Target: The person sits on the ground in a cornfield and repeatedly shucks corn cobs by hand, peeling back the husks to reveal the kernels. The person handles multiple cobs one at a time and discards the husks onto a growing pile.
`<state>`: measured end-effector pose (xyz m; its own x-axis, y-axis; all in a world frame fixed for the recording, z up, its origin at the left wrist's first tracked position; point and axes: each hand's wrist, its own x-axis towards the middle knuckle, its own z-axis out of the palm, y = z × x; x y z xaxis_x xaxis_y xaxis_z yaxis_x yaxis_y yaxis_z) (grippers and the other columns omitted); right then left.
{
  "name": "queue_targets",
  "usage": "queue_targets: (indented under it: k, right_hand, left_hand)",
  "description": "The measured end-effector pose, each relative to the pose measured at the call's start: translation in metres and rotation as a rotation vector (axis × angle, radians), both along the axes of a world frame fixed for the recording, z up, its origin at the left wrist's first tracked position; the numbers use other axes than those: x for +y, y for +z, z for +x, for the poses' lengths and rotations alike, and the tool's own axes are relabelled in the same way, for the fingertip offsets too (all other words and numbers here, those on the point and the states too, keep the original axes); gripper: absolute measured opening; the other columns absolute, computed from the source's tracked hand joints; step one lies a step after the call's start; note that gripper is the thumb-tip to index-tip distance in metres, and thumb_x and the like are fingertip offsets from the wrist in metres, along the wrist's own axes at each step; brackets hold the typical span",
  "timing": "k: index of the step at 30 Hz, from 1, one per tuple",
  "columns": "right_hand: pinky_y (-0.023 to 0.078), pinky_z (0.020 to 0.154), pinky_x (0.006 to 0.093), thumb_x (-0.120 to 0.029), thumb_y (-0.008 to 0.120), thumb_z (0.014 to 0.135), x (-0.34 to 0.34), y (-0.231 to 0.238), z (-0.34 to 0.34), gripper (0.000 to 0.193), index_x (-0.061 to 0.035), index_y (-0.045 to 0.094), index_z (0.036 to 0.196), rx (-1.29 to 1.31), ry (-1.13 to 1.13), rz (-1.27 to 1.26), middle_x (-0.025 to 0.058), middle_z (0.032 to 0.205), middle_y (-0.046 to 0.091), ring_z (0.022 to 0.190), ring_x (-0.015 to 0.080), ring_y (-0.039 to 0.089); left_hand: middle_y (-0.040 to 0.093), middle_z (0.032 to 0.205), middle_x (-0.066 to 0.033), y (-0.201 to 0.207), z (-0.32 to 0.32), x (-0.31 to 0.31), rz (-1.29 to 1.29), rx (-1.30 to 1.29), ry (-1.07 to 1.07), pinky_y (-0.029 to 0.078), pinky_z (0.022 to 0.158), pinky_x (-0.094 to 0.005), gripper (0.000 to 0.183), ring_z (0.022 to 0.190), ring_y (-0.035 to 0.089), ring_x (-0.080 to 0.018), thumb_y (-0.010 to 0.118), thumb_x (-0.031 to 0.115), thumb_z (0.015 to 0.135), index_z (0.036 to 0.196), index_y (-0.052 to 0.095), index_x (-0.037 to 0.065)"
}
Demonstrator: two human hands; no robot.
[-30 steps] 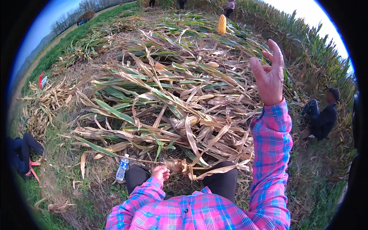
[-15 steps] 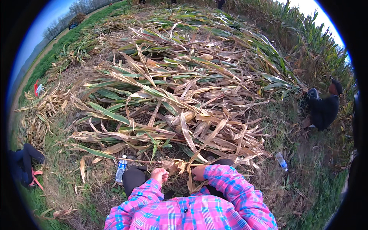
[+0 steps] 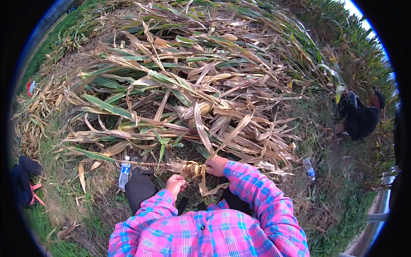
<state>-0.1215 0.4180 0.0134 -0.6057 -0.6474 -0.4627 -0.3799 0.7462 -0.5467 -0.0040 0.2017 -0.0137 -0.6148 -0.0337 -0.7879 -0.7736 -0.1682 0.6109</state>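
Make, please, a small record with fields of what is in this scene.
Left hand: curled, near the dry husk; grip unclear
Right hand: touching the husk
Ahead: heaped corn stalks
Left side: bottle beside the left knee
Right side: second bottle; another person beyond it

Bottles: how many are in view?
2: one bottle by the left knee, another bottle right of the corn stalks. Others may be hidden beneath them.
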Motion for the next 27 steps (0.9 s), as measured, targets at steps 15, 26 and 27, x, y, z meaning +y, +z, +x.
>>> queue_targets:
  k: [15,26,27]
  right_hand:
    - [0.038,0.085,0.0381,-0.014,0.053,0.075,0.010,-0.097,-0.176,0.020,-0.0147,0.059,0.094,0.472,-0.077,0.374,0.0074,0.107,0.051,0.110,0.0243,0.043]
    - [0.033,0.086,0.0430,-0.020,0.051,0.074,0.019,-0.138,-0.203,0.017,-0.0112,0.065,0.080,0.608,0.144,0.490,0.0061,0.092,0.057,0.098,0.0223,0.050]
    - [0.036,0.082,0.0423,-0.020,0.052,0.074,0.021,-0.127,-0.199,0.016,-0.0113,0.064,0.077,0.615,0.162,0.444,0.0057,0.091,0.057,0.095,0.0221,0.051]
  left_hand:
    - [0.060,0.084,-0.0087,0.020,-0.019,0.005,0.422,-0.141,0.119,0.047,0.063,-0.0255,0.019,0.071,0.057,-0.0144,0.055,0.005,0.079,0.097,0.048,0.001]
    - [0.060,0.085,-0.0117,0.001,-0.016,-0.010,0.479,-0.208,0.207,0.051,0.061,-0.0283,0.020,0.069,0.059,-0.0169,0.053,0.004,0.080,0.099,0.046,0.001]
    - [0.060,0.084,-0.0115,0.002,-0.017,-0.008,0.486,-0.177,0.196,0.050,0.060,-0.0284,0.021,0.068,0.059,-0.0170,0.053,0.004,0.080,0.099,0.046,0.000]
